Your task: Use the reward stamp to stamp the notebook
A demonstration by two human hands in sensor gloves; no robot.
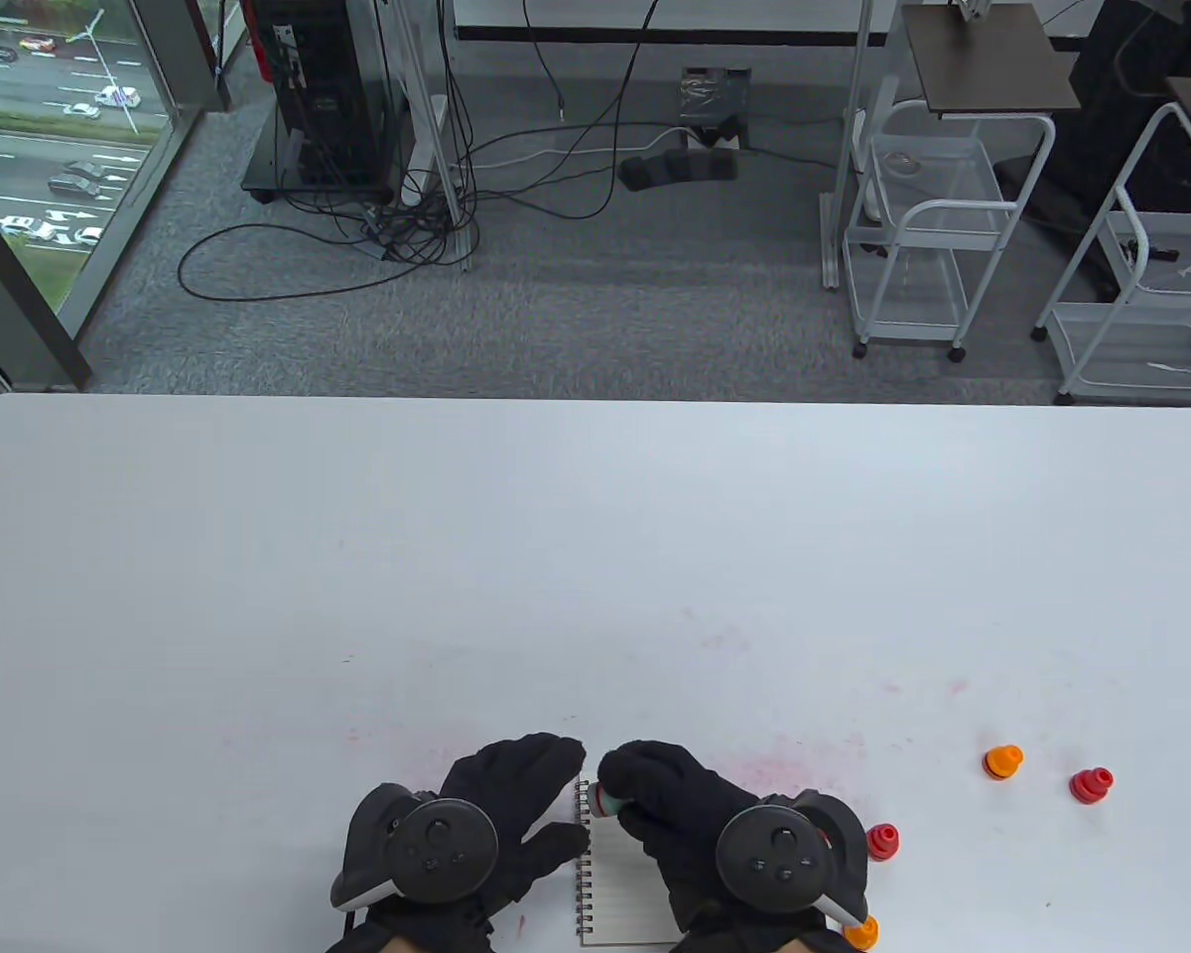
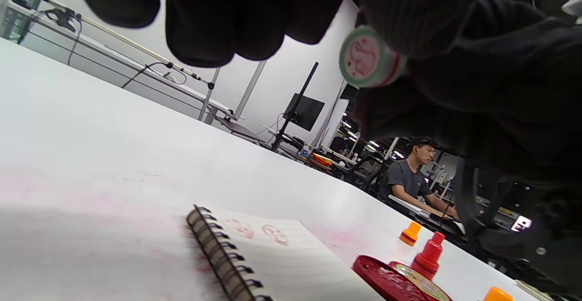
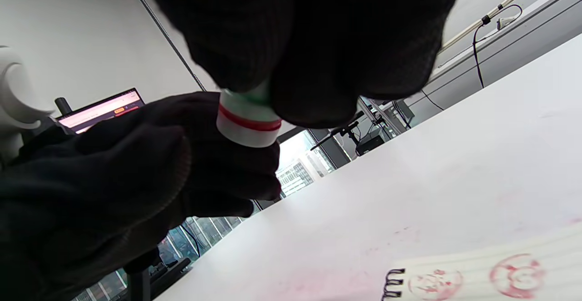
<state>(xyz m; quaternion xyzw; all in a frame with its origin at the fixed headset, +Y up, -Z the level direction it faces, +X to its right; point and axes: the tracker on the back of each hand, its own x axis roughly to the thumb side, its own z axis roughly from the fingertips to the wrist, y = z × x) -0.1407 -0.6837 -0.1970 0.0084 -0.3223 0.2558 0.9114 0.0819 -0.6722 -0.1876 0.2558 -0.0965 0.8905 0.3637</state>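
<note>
Table view: both gloved hands sit at the bottom edge, wrists cut off by the frame. The right hand [image 1: 690, 809] has its fingers curled round the reward stamp [image 1: 601, 799], only the stamp's end peeking out at the fingertips. The left hand [image 1: 501, 809] lies just beside it with fingers relaxed, gripping nothing. The notebook [image 1: 623, 884] lies flat on the table [image 1: 556, 556], spiral on its left, largely covered by the hands (lower edge runs off frame). Loose stamps near the right hand: two red [image 1: 882, 841] [image 1: 1091, 784], two orange [image 1: 1002, 761] [image 1: 862, 931], the last one cut off at the bottom. Pink ink smears [image 1: 754, 769] mark the table.

Left wrist view: stamp face [image 2: 361, 57] shows, round, pink design inside a green rim, held well above the page. Two faint red prints [image 2: 261, 232] on the lined page near the spiral. A red ink pad [image 2: 395, 280], partly cut off, lies just beside the notebook, a red stamp behind it. A seated person [image 2: 411, 171] at a desk in the background.

Right wrist view: stamp body white with a red band [image 3: 248, 121], upper part buried in the right-hand fingers [image 3: 313, 64]. Two prints again, blurry.
</note>
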